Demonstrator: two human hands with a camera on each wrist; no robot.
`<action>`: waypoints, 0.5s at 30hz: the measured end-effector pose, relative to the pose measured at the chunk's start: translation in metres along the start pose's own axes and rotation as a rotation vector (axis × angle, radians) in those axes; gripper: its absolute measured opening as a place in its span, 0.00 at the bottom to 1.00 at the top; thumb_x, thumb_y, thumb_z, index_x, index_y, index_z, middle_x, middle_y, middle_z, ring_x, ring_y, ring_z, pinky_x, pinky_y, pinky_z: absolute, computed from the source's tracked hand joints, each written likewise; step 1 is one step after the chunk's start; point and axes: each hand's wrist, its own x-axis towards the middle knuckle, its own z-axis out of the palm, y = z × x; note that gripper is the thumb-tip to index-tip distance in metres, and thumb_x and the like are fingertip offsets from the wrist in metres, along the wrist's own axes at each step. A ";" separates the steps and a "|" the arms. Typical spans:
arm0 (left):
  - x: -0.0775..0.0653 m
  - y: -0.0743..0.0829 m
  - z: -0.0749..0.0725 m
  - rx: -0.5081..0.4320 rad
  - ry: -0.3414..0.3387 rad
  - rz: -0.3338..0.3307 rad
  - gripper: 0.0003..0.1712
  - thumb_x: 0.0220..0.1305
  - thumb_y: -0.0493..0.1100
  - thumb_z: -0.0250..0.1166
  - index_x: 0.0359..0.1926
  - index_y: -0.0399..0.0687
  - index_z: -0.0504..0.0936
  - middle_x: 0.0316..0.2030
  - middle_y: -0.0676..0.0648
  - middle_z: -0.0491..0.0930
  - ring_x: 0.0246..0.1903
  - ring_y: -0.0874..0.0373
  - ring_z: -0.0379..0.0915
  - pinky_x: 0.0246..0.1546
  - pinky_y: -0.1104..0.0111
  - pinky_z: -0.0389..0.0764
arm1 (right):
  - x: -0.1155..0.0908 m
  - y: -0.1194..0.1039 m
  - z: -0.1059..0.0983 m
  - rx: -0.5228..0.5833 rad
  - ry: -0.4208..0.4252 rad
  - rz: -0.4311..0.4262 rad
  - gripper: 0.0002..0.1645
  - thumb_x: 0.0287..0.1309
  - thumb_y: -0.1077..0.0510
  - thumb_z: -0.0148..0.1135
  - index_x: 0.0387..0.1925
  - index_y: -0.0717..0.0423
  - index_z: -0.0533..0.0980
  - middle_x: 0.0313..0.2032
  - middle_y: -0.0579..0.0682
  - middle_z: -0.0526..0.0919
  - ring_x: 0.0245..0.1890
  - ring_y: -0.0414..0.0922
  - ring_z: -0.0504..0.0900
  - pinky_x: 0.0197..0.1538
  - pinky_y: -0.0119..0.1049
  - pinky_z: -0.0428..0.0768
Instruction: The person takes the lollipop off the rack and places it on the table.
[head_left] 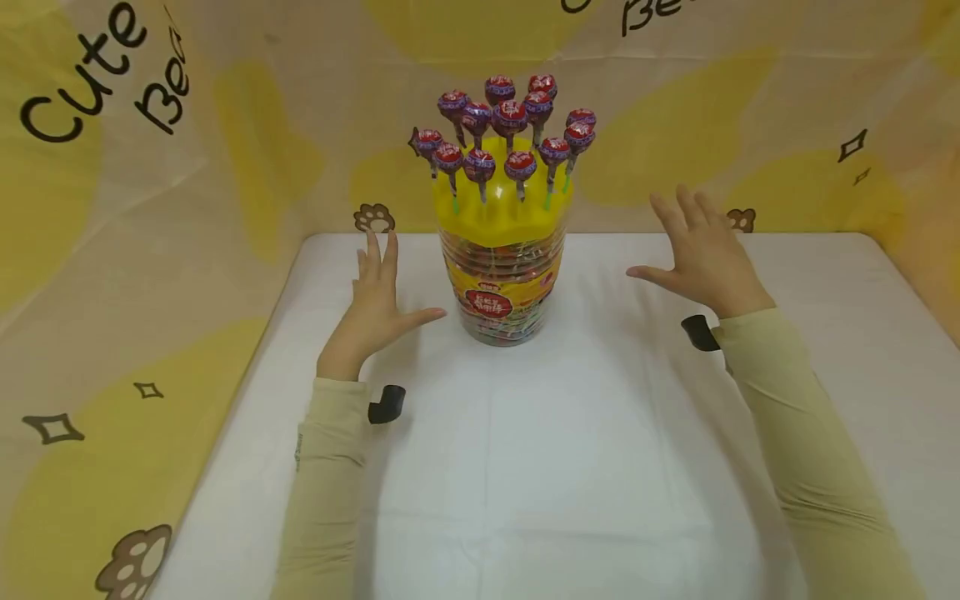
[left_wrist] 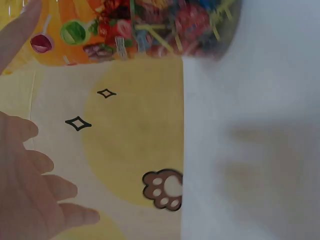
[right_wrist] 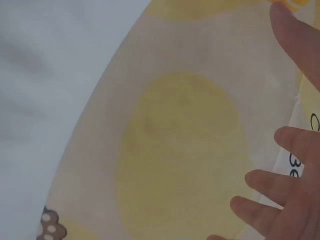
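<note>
A clear ribbed tub (head_left: 501,292) with a yellow and red label stands upright on the table, full of wrapped sweets. Its domed yellow lid (head_left: 498,218) bears several lollipops (head_left: 510,117) in red and purple wrappers, stuck in by their sticks. To the left of the tub my left hand (head_left: 375,308) is raised with fingers spread, thumb tip close to the tub's side. Farther off on the right, my right hand (head_left: 705,254) hangs in the air, fingers straight and apart, holding nothing. The left wrist view shows the tub's lower part (left_wrist: 150,30) above the fingers.
A white cloth covers the table (head_left: 525,467). Behind and beside it hangs a yellow and beige backdrop (head_left: 675,125) with paw prints and lettering. Black wrist camera pieces (head_left: 387,405) stick out beside both sleeves.
</note>
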 end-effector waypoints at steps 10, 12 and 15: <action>0.007 0.036 0.037 -0.384 0.124 -0.021 0.70 0.47 0.61 0.72 0.74 0.60 0.28 0.73 0.51 0.24 0.71 0.49 0.23 0.68 0.45 0.41 | 0.009 -0.022 -0.010 0.181 0.183 -0.064 0.48 0.59 0.49 0.64 0.72 0.60 0.51 0.70 0.63 0.52 0.69 0.61 0.51 0.67 0.58 0.54; 0.011 0.044 0.048 -0.466 0.154 -0.007 0.70 0.47 0.60 0.73 0.73 0.61 0.28 0.73 0.51 0.28 0.72 0.51 0.29 0.69 0.49 0.42 | 0.011 -0.029 -0.010 0.233 0.227 -0.083 0.45 0.59 0.51 0.64 0.70 0.61 0.54 0.69 0.62 0.55 0.69 0.59 0.53 0.69 0.53 0.52; 0.017 0.053 0.065 -0.573 0.214 0.032 0.73 0.45 0.58 0.75 0.72 0.64 0.24 0.74 0.52 0.34 0.72 0.54 0.35 0.70 0.54 0.45 | 0.016 -0.040 -0.011 0.297 0.265 -0.085 0.41 0.61 0.52 0.62 0.69 0.61 0.56 0.68 0.60 0.58 0.68 0.56 0.55 0.71 0.48 0.51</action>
